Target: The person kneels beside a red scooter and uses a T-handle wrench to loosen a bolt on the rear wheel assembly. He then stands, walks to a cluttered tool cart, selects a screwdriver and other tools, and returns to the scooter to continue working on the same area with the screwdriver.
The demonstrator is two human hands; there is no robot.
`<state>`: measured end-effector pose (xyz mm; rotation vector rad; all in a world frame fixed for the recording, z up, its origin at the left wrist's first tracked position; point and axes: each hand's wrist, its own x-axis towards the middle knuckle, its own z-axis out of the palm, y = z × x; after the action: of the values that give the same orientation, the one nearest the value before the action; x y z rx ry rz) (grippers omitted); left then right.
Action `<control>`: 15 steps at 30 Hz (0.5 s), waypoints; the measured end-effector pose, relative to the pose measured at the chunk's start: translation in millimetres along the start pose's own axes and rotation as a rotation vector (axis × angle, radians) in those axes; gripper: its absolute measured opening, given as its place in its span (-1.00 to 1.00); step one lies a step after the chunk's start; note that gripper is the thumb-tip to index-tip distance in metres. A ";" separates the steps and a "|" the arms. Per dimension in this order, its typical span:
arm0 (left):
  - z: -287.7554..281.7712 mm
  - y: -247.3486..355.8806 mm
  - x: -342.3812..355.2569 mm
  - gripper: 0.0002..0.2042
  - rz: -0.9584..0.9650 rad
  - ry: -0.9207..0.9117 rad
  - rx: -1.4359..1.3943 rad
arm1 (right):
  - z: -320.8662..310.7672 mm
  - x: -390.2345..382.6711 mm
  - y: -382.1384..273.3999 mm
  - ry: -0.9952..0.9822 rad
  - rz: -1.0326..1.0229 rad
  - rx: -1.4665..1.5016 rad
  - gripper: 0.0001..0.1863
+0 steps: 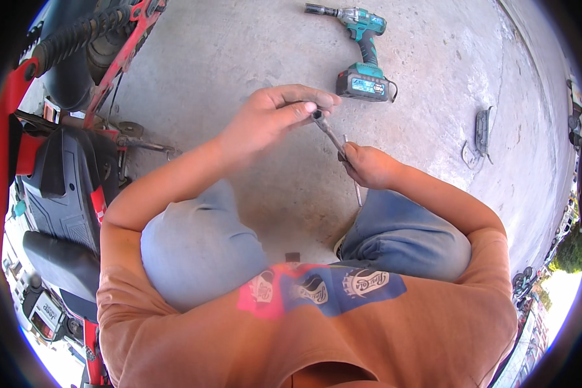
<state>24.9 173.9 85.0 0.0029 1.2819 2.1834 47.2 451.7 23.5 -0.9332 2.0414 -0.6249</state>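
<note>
My right hand (370,165) grips a T-handle socket wrench (330,134) where its shaft meets the crossbar. The thin bar sticks out above and below my fist. The shaft points up and to the left, with the dark open socket at its tip. There my left hand (265,119) closes in, thumb beside the socket rim and fingers curled behind it. Whether a small part sits between those fingertips cannot be made out. On the concrete just beyond my hands lies a teal and black cordless impact wrench (363,55), its socket pointing left.
To the left stands a red and black motorbike or scooter (64,174), with a coil spring (84,39) and a metal stand or pedal (148,146) low beside it. A dark flat part (482,132) lies on the concrete floor (226,52) at the right. My bent knees flank the work.
</note>
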 end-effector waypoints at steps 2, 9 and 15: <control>-12.5 -4.3 6.0 -0.73 -0.122 0.048 0.035 | -4.8 -3.9 2.6 -0.052 0.092 -0.059 -0.83; -49.9 -41.3 47.5 -0.72 -0.512 0.078 0.333 | -18.0 -6.5 28.0 -0.219 0.331 -0.268 -0.80; -89.4 -94.8 61.2 -0.73 -0.484 -0.053 1.006 | -22.4 -50.0 55.3 -0.003 0.427 -0.272 -0.74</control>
<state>-4.6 166.7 -55.8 0.1329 1.9609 0.9814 27.7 527.0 20.9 -0.6107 2.2652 -0.1176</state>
